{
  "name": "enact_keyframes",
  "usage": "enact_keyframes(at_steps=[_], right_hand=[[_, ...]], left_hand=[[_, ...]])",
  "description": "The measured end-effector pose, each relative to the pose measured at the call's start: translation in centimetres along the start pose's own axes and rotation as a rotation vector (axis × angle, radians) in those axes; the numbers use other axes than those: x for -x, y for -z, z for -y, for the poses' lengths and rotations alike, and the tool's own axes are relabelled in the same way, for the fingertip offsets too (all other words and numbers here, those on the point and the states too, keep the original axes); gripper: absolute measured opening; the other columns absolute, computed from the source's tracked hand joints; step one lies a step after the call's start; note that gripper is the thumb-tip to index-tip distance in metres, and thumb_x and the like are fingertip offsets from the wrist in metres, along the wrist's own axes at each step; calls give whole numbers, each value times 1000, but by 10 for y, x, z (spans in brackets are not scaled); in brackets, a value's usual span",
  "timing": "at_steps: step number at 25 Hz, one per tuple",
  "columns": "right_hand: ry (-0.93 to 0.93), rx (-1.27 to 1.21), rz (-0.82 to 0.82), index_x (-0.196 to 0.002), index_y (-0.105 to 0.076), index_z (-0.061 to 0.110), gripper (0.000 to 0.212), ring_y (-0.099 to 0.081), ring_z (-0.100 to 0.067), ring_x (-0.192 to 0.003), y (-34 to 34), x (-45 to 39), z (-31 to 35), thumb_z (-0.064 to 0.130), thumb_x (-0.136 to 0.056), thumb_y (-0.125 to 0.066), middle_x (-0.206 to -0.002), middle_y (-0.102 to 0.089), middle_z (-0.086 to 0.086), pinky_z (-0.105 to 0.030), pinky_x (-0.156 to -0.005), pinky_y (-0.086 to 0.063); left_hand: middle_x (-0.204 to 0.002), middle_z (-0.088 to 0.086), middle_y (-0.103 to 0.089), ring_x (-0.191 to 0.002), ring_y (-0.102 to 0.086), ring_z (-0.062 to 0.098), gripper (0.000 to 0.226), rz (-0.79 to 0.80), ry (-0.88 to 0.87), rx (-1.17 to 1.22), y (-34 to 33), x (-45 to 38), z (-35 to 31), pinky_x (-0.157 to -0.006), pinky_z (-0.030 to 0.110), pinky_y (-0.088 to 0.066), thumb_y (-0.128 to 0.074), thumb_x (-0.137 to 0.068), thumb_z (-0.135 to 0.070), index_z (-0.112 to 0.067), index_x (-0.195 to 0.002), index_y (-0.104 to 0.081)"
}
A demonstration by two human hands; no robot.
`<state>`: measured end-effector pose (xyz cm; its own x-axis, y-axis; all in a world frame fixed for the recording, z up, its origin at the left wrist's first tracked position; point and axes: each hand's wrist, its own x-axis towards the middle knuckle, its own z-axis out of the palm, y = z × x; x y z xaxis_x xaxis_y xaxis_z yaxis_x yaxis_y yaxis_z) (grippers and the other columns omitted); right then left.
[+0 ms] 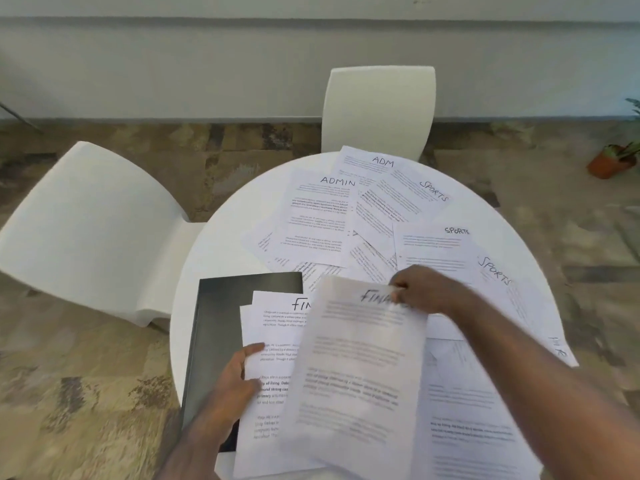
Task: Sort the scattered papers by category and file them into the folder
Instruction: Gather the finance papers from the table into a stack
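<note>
A: What is the right hand (420, 289) doing?
B: Pinching a FINANCE sheet (356, 368) at its far edge, carrying it over the pile (270, 341).
A: And the left hand (239, 379)?
B: Fingers flat, steadying that pile on the black folder (221, 313), near left on the table (214, 244).

Matt paper sheets (353, 368); glossy black folder (221, 306); smooth white table (207, 251).

White sheets, black folder, mottled floor

The FINANCE sheet (353, 368) pinched under the right hand's fingers (401, 289) is white with black handwriting and grey blurred print; the sheets (266, 344) under the left fingertips (256, 348) are white with black type, lying on a black folder (214, 323). The round table (207, 244) and chairs (90, 220) are white, the floor (86, 393) mottled brown and beige, and the plant pot (604, 164) terracotta.
</note>
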<state>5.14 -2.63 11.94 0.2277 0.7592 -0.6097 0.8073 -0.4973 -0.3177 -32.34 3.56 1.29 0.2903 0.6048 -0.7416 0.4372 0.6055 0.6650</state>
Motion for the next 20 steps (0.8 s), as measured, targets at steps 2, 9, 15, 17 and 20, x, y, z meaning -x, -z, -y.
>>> enact_keyframes(at_steps=[2, 9, 15, 17, 20], right_hand=[[29, 30, 38, -104, -71, 19, 18, -59, -20, -103, -24, -20, 20, 22, -90, -61, -107, -65, -3, -29, -82, -45], [3, 84, 2, -122, -63, 26, 30, -55, -22, -122, -79, -50, 69, 26, -94, -51, -131, -60, 2, -41, -99, -46], [-21, -230, -129, -117, -61, 31, 27, -55, -19, -116, -106, -41, 72, 40, -93, -54, -124, -60, 3, -38, -95, -45], [-47, -354, -250, -118, -61, 31, 28, -56, -18, -114, -109, -35, 52, 40, -92, -54, -123, -58, 3, -38, -95, -46], [-157, -538, -464, -117, -64, 27, 26, -60, -19, -108, -105, -19, -1, 27, -92, -58, -122, -58, 0, -32, -95, -46]], left_hand=[[-102, 5, -77, -89, -75, 28, 62, 28, 11, -6, 1, 2, 0, -64, 40, -61, -42, -82, 19, -27, -119, -61], [-104, 7, -78, -92, -75, 24, 17, 75, -63, 105, -9, 13, -2, -69, 32, -59, -61, -97, -16, -14, -114, -64], [-102, 6, -78, -87, -76, 23, 30, 49, -76, 1, -5, 14, 3, -64, 32, -60, -60, -92, 9, -12, -112, -61], [-102, 7, -78, -87, -76, 27, 30, 37, -71, 30, 0, 12, 4, -68, 39, -61, -60, -92, 9, -13, -112, -61], [-111, 13, -75, -94, -74, 37, 36, 44, -43, 138, 19, 11, 3, -78, 52, -60, -61, -90, 10, -14, -117, -63]])
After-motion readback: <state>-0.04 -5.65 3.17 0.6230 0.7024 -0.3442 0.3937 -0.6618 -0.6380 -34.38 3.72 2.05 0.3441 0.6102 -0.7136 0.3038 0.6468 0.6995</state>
